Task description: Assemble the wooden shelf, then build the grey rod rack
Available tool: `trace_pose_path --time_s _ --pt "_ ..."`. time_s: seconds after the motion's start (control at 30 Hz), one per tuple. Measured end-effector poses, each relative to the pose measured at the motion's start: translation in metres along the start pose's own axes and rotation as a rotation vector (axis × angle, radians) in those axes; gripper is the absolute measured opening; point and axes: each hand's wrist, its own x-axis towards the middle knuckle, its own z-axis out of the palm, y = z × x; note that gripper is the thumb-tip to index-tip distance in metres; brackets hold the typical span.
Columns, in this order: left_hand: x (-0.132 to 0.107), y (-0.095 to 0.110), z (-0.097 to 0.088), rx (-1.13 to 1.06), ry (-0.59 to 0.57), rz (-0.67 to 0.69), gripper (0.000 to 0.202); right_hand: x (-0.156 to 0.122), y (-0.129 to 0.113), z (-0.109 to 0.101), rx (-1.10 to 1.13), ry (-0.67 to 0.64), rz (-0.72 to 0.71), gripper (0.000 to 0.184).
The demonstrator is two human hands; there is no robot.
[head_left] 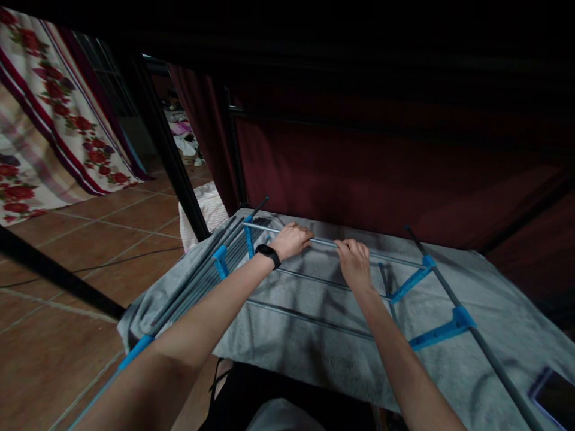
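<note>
The grip of the left hand [291, 239] and right hand [354, 263] is closed over the far rail [326, 242] of a drying rack [458, 320], side by side, seemingly so that it is steadied evenly. The rack is laid flat on a grey towel [494, 299]; a phone [554, 395] is seen near right.
</note>
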Motion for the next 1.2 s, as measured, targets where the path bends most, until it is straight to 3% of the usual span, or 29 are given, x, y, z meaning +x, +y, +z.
trace_pose_path --time_s 0.07,0.13,0.2,0.27,0.33,0.43,0.53,0.6,0.83,1.03,1.2 --pt "0.000 -0.012 -0.011 -0.005 -0.038 0.035 0.027 0.002 0.003 0.002 -0.006 -0.009 0.009 0.032" --pt "-0.006 -0.033 -0.025 -0.018 -0.018 -0.013 0.034 0.003 0.005 0.002 -0.007 -0.020 0.012 0.031" --pt "-0.016 -0.063 -0.039 -0.078 0.070 -0.215 0.038 0.003 0.005 0.000 -0.014 -0.033 0.009 0.031" --pt "-0.030 -0.096 -0.049 -0.261 0.177 -0.518 0.037 0.003 0.004 -0.003 -0.033 -0.048 0.006 0.030" --pt "-0.045 -0.124 -0.050 -0.512 0.199 -0.831 0.037 0.003 0.003 -0.005 -0.053 -0.065 0.004 0.029" --pt "-0.063 -0.147 -0.037 -0.825 0.157 -1.015 0.040 0.004 0.003 -0.006 -0.076 -0.089 0.005 0.028" --pt "-0.071 -0.154 -0.015 -1.221 0.053 -1.066 0.034 0.005 0.004 -0.005 -0.098 -0.101 0.009 0.028" --pt "-0.073 -0.156 -0.004 -1.309 -0.015 -1.071 0.033 0.005 0.005 -0.005 -0.106 -0.109 0.007 0.028" --pt "-0.081 -0.164 0.008 -1.335 -0.048 -0.986 0.041 0.003 0.007 -0.005 -0.116 -0.124 0.008 0.029" --pt "-0.082 -0.162 0.010 -1.373 0.044 -1.043 0.048 0.005 0.009 -0.001 -0.123 -0.166 0.012 0.029" --pt "-0.079 -0.161 0.013 -1.400 0.056 -1.077 0.038 0.004 0.011 0.002 -0.123 -0.149 -0.002 0.029"
